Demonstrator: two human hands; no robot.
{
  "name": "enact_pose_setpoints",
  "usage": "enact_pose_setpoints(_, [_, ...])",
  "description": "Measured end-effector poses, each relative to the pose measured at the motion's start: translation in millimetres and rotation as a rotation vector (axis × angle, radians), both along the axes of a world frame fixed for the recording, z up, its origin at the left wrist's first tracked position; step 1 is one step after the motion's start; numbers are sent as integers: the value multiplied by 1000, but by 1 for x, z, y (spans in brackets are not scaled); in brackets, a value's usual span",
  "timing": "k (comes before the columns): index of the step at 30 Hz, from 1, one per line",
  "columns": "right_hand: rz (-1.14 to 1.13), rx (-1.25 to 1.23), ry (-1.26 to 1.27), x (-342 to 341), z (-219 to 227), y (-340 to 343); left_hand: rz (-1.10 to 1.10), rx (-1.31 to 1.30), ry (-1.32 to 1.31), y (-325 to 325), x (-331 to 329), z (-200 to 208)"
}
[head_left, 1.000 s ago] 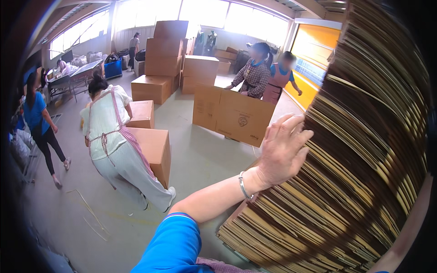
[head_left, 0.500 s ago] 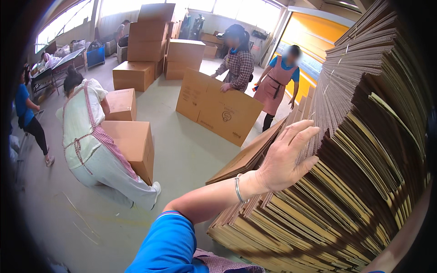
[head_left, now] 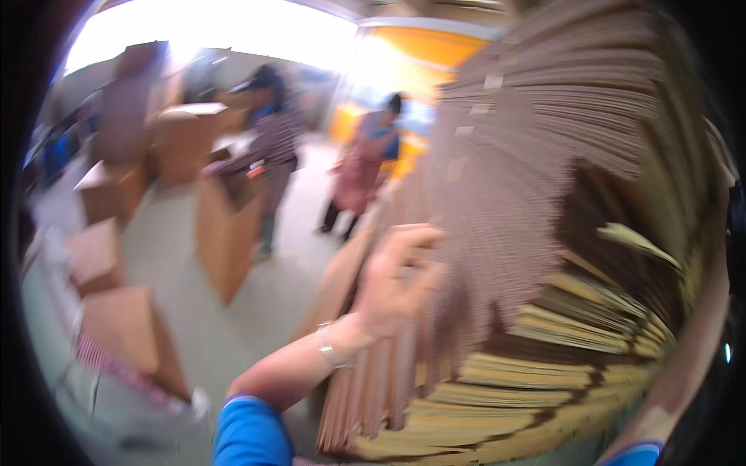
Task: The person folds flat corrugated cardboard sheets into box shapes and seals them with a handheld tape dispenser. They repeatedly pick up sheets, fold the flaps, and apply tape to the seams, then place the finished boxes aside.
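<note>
A tall stack of folded brown cardboard boxes (head_left: 497,194) fills the right side, its edges fanned out and bound by pale strips. My left hand (head_left: 400,276), with a bracelet at the wrist, is at the stack's near left edge. Its fingers are bent toward the cardboard, but blur hides whether they grip any sheet. My right forearm (head_left: 684,388) runs up along the far right side of the stack. The right hand lies by the dark rim, and its fingers cannot be made out. One yellowish flap (head_left: 637,242) sticks out of the stack.
A person in a checked shirt (head_left: 272,140) handles a partly opened box (head_left: 229,233) ahead. Beyond, another person in a pink apron (head_left: 361,171) stands by a yellow door (head_left: 420,58). Closed boxes (head_left: 124,330) stand at left, and more are piled behind (head_left: 132,101).
The view has swung right and blurred. My left hand's fingers went from stretched out to bent. The flat cardboard held by the person in the checked shirt is now opened out into a box shape.
</note>
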State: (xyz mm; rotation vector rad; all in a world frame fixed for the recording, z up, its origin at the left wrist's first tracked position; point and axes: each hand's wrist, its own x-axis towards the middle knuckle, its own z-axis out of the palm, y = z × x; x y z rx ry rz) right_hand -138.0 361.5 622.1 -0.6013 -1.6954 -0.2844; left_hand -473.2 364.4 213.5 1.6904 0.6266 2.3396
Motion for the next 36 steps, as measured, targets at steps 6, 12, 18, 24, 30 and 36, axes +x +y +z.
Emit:
enact_pose_setpoints(6, [-12, 36, -33, 36, -1, 11, 56, 55, -37, 81, -31, 95])
enact_pose_setpoints(12, [-245, 73, -90, 39, -6, -7, 164, 381, 13, 112, -4, 269])
enact_pose_setpoints(18, [-275, 421, -207, -55, -7, -46, 293, 731, 238, 109, -29, 381])
enact_pose_setpoints(24, [-35, 226, -396, -106, 23, -59, -335, 737, 487, 114, -22, 413])
enact_pose_setpoints(30, [-53, 47, -275, -153, 47, -54, 172, 726, 355, 99, -24, 413])
enact_pose_setpoints(36, [-88, 127, -630, -159, 58, -57, 382, 692, 291, 94, -19, 426])
